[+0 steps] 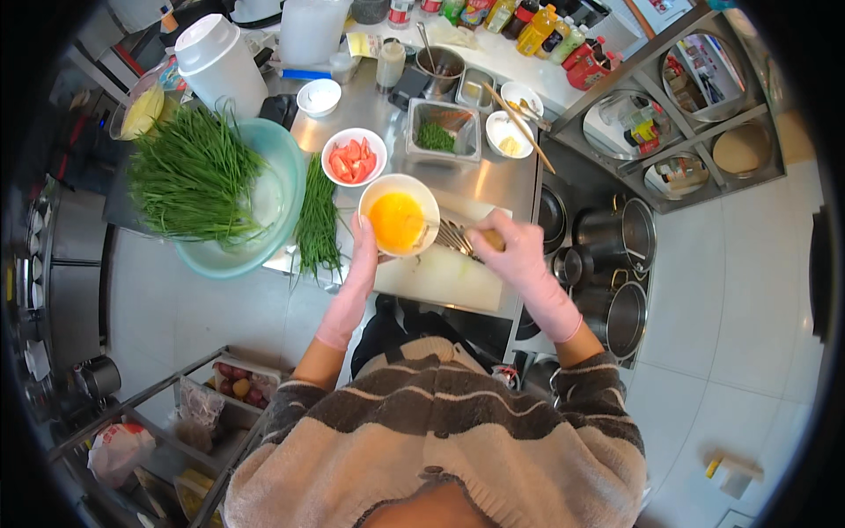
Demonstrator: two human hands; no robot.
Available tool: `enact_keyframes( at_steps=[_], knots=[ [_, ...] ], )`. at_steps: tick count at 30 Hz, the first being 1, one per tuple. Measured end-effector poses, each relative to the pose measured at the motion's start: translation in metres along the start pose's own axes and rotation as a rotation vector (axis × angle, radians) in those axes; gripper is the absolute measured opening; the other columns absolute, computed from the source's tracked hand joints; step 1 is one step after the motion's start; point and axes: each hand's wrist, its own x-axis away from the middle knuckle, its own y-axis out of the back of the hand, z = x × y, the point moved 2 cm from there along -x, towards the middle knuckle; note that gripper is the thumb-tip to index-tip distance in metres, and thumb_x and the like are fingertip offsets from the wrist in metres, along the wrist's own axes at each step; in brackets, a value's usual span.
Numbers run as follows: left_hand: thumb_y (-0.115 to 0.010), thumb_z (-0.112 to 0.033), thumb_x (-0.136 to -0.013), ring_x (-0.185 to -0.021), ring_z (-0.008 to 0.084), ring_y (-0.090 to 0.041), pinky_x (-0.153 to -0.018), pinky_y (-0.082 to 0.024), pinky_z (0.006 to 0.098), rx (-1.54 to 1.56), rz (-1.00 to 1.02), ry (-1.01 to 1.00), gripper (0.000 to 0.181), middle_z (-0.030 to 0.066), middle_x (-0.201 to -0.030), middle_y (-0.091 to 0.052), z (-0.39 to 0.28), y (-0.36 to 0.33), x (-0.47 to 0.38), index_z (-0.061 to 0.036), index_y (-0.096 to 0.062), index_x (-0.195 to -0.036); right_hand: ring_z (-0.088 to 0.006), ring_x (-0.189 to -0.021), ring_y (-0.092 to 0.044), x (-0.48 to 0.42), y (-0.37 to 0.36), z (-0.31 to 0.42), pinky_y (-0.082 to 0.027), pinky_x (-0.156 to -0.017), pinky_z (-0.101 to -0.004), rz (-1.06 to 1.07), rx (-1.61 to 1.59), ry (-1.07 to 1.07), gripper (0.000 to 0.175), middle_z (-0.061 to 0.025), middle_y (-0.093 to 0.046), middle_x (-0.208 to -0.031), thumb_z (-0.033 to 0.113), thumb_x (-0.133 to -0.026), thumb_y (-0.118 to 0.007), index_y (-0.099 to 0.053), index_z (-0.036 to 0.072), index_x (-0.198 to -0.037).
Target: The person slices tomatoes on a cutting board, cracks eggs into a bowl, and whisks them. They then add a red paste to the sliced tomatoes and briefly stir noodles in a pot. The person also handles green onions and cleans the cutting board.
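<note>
My left hand [362, 254], in a pink glove, holds a white bowl [432, 214] of beaten egg [395, 221] tilted above the worktop. My right hand [511, 251], gloved too, grips the wooden handle of a wire whisk [454, 236], whose wires point toward the bowl. Below lies a pale cutting board [455, 284]. A bowl of cut tomato [353, 158] stands just behind the egg bowl. Left of it lies a bunch of green chives [317, 221]. More long greens [191, 175] fill a turquoise basin [284, 198].
A metal container of chopped greens [443, 135] and a bowl of minced garlic [509, 142] stand behind. One wooden chopstick [525, 132] lies across the bowls. Large metal pots [617, 234] stand at the right. Bottles [538, 30] line the back counter.
</note>
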Motion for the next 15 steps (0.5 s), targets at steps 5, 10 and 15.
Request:
enact_keyframes(
  at_steps=[5,10,15],
  knots=[
    [-0.021,-0.065,-0.094,-0.118,0.0257,-0.053,-0.088,-0.053,0.0424,-0.003,-0.021,-0.012,0.070,0.0102,-0.139,-0.040,-0.006,-0.015,0.003,-0.0157,-0.018,-0.143,-0.0299,-0.057,-0.063,0.001,0.006,-0.005,-0.050,-0.050,-0.0352,0.144,0.068,-0.022,0.017,-0.0094,-0.061,-0.061,0.026,-0.077,-0.071,-0.060,0.014,-0.077],
    [-0.021,-0.066,-0.093,-0.118,0.0255,-0.054,-0.088,-0.053,0.0414,-0.004,-0.016,-0.060,0.072,0.0106,-0.139,-0.040,-0.011,-0.028,0.001,-0.0144,-0.018,-0.143,-0.0281,-0.055,-0.062,-0.004,0.029,-0.015,-0.051,-0.051,-0.0325,-0.038,-0.023,-0.017,0.020,-0.0091,-0.063,-0.063,0.022,-0.073,-0.075,-0.059,0.010,-0.077],
    [-0.021,-0.067,-0.092,-0.117,0.0249,-0.054,-0.088,-0.053,0.0411,0.022,0.002,-0.065,0.073,0.0109,-0.138,-0.041,-0.012,-0.033,-0.004,-0.0139,-0.018,-0.142,-0.0282,-0.057,-0.063,0.001,0.025,-0.017,-0.051,-0.052,-0.0338,0.137,0.055,0.007,0.019,-0.0089,-0.064,-0.066,0.026,-0.076,-0.072,-0.059,0.012,-0.078]
  ],
)
